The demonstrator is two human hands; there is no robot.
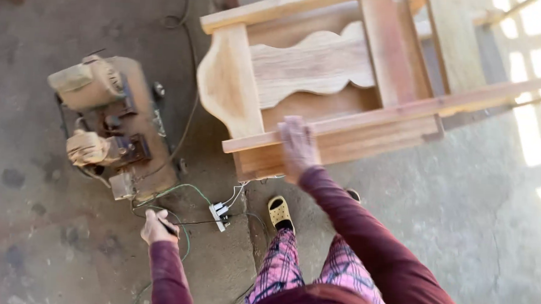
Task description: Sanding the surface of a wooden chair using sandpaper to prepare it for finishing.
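My right hand (297,146) lies on the front rail of an unfinished wooden furniture frame (323,81) with a curved, carved panel; its fingers curl over the wood. My left hand (157,225) reaches down towards the floor and closes around a dark cable or plug end (169,228). Just right of that hand lies a white power strip (219,216) with green and white wires running from it. My legs in pink plaid trousers and a yellow sandal (279,212) show below.
A dusty machine (108,125) with a motor sits on the concrete floor at the left, wired to the power strip. More wooden frame parts (461,38) stand at the upper right. Sunlight patches fall across the floor at the right edge.
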